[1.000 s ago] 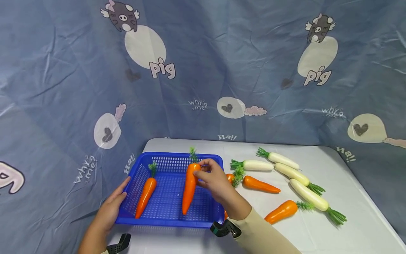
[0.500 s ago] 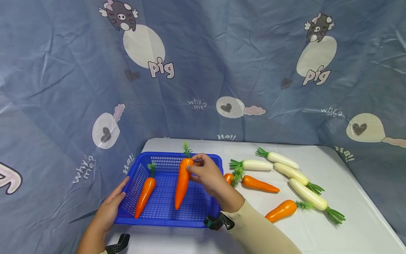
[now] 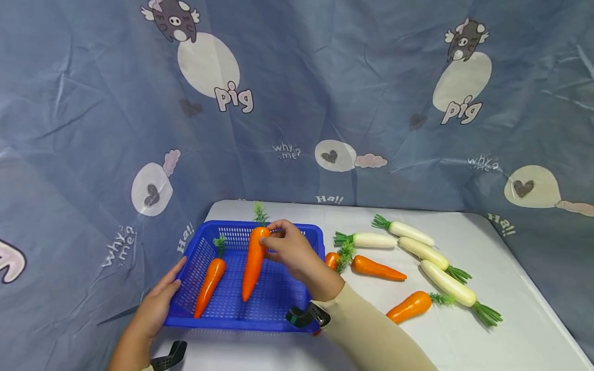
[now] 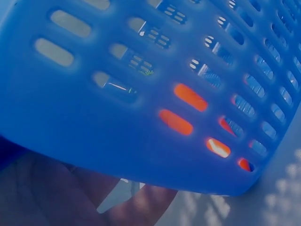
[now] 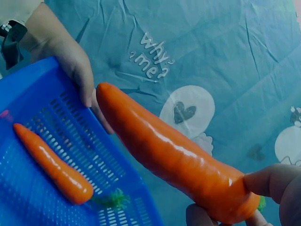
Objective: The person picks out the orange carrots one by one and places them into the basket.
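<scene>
My right hand [image 3: 290,250] pinches an orange carrot [image 3: 254,263] near its leafy top, thumb on one side and fingers on the other. The carrot hangs tip down above a blue plastic basket [image 3: 241,325]; in the right wrist view the held carrot [image 5: 169,146] spans the middle. My left hand [image 3: 155,304] holds the basket's left rim; in the left wrist view the perforated wall [image 4: 117,117] hides part of that hand [image 4: 84,197]. Inside the basket, along its left side, lies another carrot [image 3: 210,286].
Right of the basket, a carrot [image 3: 378,269], another carrot [image 3: 410,307] and a partly hidden carrot [image 3: 331,260] lie on the white table [image 3: 510,288]. Several white radishes, one of them a radish [image 3: 447,283], lie farther right. A blue printed cloth [image 3: 278,77] hangs behind.
My right hand has carried the carrot leftward and slightly upward over the basket. My left hand stays at the basket's left rim.
</scene>
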A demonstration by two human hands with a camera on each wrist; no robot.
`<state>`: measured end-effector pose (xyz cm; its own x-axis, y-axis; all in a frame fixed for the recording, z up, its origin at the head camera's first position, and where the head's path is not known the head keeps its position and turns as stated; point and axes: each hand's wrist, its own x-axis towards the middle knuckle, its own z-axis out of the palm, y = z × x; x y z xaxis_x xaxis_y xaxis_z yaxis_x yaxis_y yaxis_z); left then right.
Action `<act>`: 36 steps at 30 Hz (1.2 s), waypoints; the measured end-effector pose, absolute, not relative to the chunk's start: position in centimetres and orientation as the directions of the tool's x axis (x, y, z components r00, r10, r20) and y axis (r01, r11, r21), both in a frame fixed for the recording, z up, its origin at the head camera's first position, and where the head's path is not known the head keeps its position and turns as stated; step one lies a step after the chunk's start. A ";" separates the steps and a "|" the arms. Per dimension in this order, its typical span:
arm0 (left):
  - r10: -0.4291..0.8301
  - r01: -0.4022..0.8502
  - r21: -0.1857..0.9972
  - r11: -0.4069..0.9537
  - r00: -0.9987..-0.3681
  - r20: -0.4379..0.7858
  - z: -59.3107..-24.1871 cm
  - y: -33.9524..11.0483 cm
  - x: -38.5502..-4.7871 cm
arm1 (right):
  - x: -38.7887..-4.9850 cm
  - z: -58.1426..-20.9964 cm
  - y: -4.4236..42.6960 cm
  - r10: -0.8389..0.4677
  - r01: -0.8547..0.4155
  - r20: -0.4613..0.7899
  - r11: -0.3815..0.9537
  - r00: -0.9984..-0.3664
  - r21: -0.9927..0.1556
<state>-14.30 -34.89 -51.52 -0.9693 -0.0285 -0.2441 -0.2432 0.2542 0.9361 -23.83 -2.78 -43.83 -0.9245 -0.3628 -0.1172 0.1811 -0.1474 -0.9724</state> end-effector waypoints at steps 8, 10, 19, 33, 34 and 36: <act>-0.026 -0.246 0.934 0.258 -0.968 -0.248 -51.4 -34.8 -14.6 | -24.3 -43.2 -4.1 -0.362 0.209 -0.141 -0.157 -0.921 -0.965; -0.030 -0.255 0.932 0.258 -0.966 -0.256 -51.4 -34.9 -14.5 | -24.3 -43.1 -4.5 -0.371 0.223 -0.150 -0.160 -0.916 -0.962; -0.031 -0.267 0.921 0.283 -0.963 -0.269 -51.4 -35.1 -14.2 | -24.6 -43.0 -5.8 -0.395 0.266 -0.185 -0.163 -0.900 -0.950; -0.043 -0.281 0.912 0.298 -0.959 -0.281 -51.3 -35.1 -14.2 | -24.8 -45.6 -8.1 -0.449 0.318 -0.230 -0.130 -0.863 -0.939; -0.044 -0.278 0.911 0.305 -0.960 -0.278 -51.3 -35.1 -14.2 | -24.7 -45.7 -8.2 -0.453 0.321 -0.232 -0.129 -0.861 -0.938; -0.041 -0.271 0.911 0.311 -0.961 -0.272 -51.2 -35.1 -14.2 | -24.5 -45.8 -8.5 -0.454 0.330 -0.242 -0.125 -0.858 -0.936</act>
